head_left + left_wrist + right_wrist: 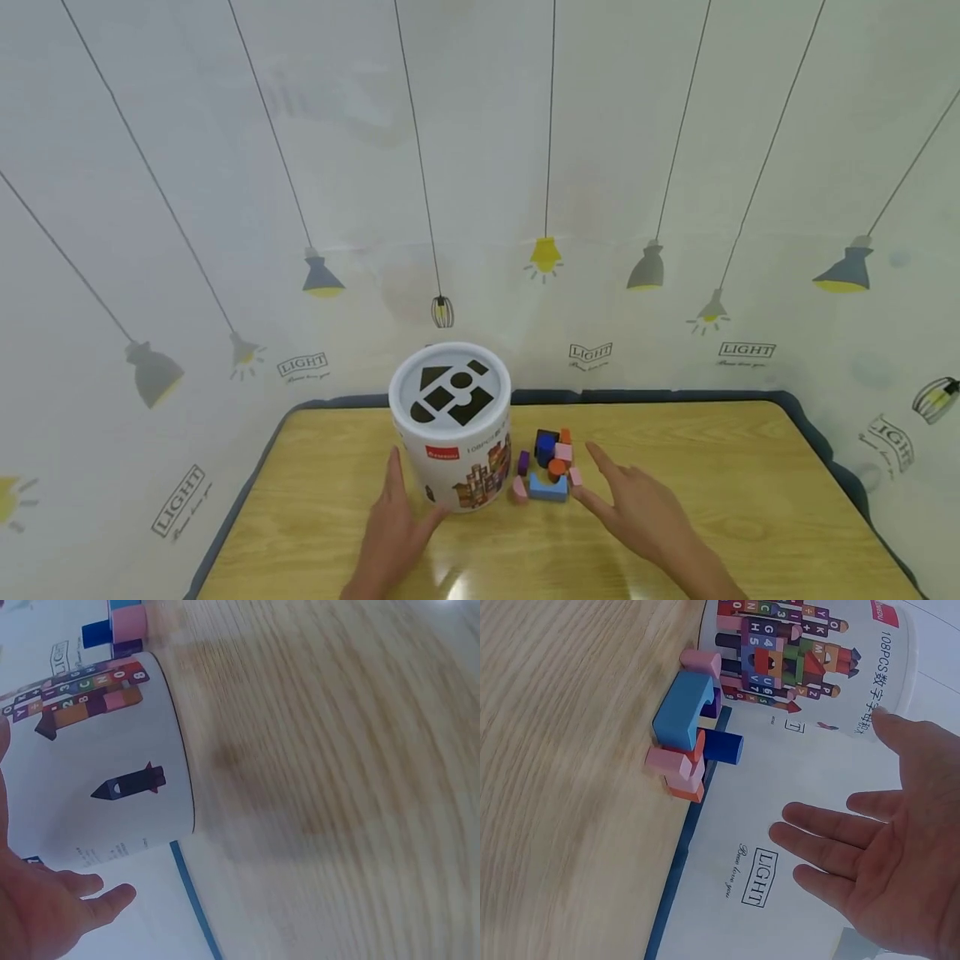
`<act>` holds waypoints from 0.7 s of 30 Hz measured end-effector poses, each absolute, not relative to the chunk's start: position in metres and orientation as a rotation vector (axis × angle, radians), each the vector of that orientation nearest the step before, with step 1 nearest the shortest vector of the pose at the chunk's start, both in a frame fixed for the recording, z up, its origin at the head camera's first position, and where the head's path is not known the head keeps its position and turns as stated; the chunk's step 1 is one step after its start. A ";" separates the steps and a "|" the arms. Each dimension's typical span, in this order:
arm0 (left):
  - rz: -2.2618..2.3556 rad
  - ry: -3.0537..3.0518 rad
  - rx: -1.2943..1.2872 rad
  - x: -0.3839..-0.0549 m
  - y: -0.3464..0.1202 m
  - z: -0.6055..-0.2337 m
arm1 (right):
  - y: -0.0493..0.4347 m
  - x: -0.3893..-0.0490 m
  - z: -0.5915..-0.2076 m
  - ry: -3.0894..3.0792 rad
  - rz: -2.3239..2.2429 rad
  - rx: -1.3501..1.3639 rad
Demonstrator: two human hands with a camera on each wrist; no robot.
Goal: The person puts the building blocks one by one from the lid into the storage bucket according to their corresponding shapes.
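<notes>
A white cylindrical block tub (450, 450) stands upright on the table, its lid (405, 398) pierced with several dark shaped holes. My left hand (388, 529) is at the tub's lower left side, thumb and fingers spread around it; in the left wrist view some fingertips (112, 900) extend past its printed wall. To the right of the tub lies a small cluster of blocks: a light blue arch block (548, 489), a purple block (523, 462), a dark blue block (546, 450), plus pink and orange pieces. My right hand (900, 855) is beside the cluster, fingers extended and palm bare.
The wooden table (720, 467) extends to both sides and has a dark blue border (637, 395) along its back. Behind it hangs a pale wall covering (480, 167) printed with lamps and LIGHT labels.
</notes>
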State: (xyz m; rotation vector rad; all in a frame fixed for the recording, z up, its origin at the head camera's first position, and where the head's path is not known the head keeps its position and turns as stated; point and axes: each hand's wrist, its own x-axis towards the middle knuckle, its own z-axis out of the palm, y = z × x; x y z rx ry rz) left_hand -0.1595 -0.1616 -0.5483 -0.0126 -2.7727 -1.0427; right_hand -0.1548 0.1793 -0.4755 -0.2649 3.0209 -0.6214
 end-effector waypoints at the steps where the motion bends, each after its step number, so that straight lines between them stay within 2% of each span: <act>1: -1.100 -2.761 0.013 -0.161 -0.160 -0.549 | 0.178 -0.155 -0.476 3.019 -0.630 -0.256; 11: -1.516 -2.587 0.169 -0.171 -0.146 -0.551 | 0.172 -0.164 -0.484 2.948 -0.866 -0.162; 21: -1.698 -2.434 0.184 -0.180 -0.134 -0.554 | 0.175 -0.177 -0.503 2.533 -1.535 -0.025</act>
